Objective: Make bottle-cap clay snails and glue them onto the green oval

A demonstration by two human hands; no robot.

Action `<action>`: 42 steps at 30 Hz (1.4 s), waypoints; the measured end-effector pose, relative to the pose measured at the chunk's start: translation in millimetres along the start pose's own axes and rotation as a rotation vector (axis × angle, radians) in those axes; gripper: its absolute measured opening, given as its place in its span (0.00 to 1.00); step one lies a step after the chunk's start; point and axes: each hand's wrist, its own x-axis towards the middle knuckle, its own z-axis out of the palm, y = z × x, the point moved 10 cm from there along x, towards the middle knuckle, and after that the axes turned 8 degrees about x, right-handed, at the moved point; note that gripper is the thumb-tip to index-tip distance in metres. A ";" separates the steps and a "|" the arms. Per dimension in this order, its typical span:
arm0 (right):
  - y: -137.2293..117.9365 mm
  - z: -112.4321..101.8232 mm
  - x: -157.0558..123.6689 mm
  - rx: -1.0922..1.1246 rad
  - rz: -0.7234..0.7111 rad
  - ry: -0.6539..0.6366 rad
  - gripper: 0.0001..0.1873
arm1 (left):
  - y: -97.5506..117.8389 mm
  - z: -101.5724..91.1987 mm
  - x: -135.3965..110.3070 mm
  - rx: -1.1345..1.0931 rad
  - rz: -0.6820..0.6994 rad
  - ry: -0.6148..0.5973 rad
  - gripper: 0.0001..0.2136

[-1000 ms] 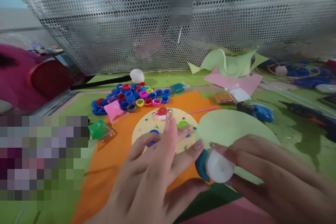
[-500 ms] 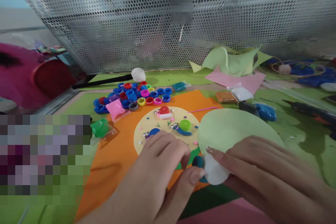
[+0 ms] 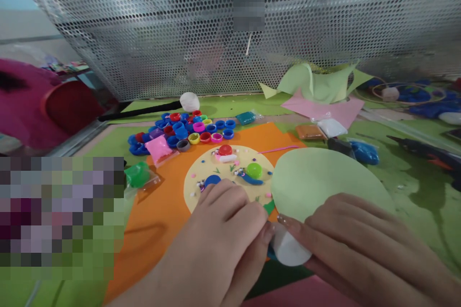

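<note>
My right hand (image 3: 345, 244) grips a smooth white rounded piece (image 3: 291, 245), its kind unclear, between thumb and fingers. At the left end of this piece, my left hand (image 3: 230, 230) is closed, fingers curled and thumb pressed in. A bit of blue (image 3: 271, 252) shows beneath the left thumb; the rest is hidden. Beyond my left hand lies a cream disc (image 3: 196, 163) bearing clay snails with bottle-cap shells: a red one (image 3: 225, 150), a green one (image 3: 254, 171) and a blue one (image 3: 212, 181). A pale green disc (image 3: 320, 172) lies beside it, partly behind my right hand.
Orange paper (image 3: 144, 220) lies under the discs. Bottle caps (image 3: 180, 129) are heaped at the back left, near pink (image 3: 158, 147) and green (image 3: 137, 175) clay packets. White (image 3: 332, 128) and blue (image 3: 365, 152) packets and a glue gun (image 3: 428, 153) lie right. A perforated metal panel (image 3: 162, 33) stands behind.
My left hand has moved right, its fingers closing over the blue part. The white piece has shifted slightly down and left with my right fingertips, and shows a longer side.
</note>
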 end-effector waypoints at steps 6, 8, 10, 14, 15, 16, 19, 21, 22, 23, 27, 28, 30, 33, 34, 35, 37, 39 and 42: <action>3.3 -1.7 0.0 0.074 0.036 0.007 0.14 | -6.2 -4.8 -3.0 -0.119 -0.023 0.064 0.07; 6.2 -1.9 0.2 0.116 0.059 0.015 0.15 | -9.6 -7.8 -4.7 -0.120 -0.051 0.085 0.04; 8.2 -2.4 0.6 0.122 0.078 0.028 0.17 | -8.0 -10.5 -6.9 -0.099 -0.037 0.095 0.10; 10.6 -8.9 3.5 0.125 0.115 0.092 0.14 | -5.7 -11.3 -12.6 -0.121 -0.021 0.107 0.17; 10.6 -11.1 4.5 0.133 0.120 0.110 0.13 | -6.9 -11.4 -13.7 -0.147 -0.032 0.119 0.17; 11.2 -12.3 5.6 0.142 0.128 0.117 0.12 | -8.2 -11.7 -14.5 -0.175 -0.041 0.133 0.17; 12.7 -12.0 7.9 0.174 0.149 0.110 0.11 | -10.3 -13.5 -15.1 -0.243 -0.054 0.177 0.16; 12.5 -11.1 8.1 0.184 0.149 0.106 0.10 | -9.6 -14.9 -14.9 -0.247 -0.053 0.193 0.15; 12.4 -10.5 7.8 0.180 0.149 0.104 0.10 | -9.0 -15.6 -15.0 -0.238 -0.055 0.198 0.15; 11.8 -10.4 7.3 0.174 0.144 0.105 0.10 | -9.0 -16.3 -15.3 -0.231 -0.065 0.205 0.14; 13.8 -10.4 3.8 0.147 0.161 0.108 0.10 | -11.3 -22.8 -17.6 -0.237 -0.122 0.288 0.16; 14.9 -10.4 2.9 0.137 0.171 0.106 0.09 | -12.6 -25.6 -18.4 -0.246 -0.138 0.322 0.16; 17.5 -11.1 0.9 0.123 0.193 0.110 0.09 | -14.3 -31.7 -19.7 -0.246 -0.161 0.382 0.17; 19.3 -11.4 -1.4 0.114 0.211 0.114 0.10 | -7.8 -36.9 -17.0 -0.123 -0.124 0.369 0.17; 19.4 -11.5 -1.9 0.109 0.213 0.117 0.10 | -3.6 -36.2 -15.0 -0.059 -0.093 0.333 0.16; 19.1 -11.8 -2.3 0.102 0.213 0.120 0.10 | 0.3 -35.6 -13.5 -0.001 -0.062 0.304 0.15; 18.6 -12.6 -2.9 0.084 0.212 0.125 0.10 | 3.4 -36.1 -12.3 0.062 -0.034 0.284 0.13; 18.8 -13.7 -3.2 0.058 0.217 0.126 0.11 | 1.7 -39.7 -13.7 0.062 -0.044 0.319 0.13; 21.3 -16.3 -2.4 0.001 0.243 0.127 0.12 | 1.2 -39.7 -16.2 0.006 -0.026 0.348 0.12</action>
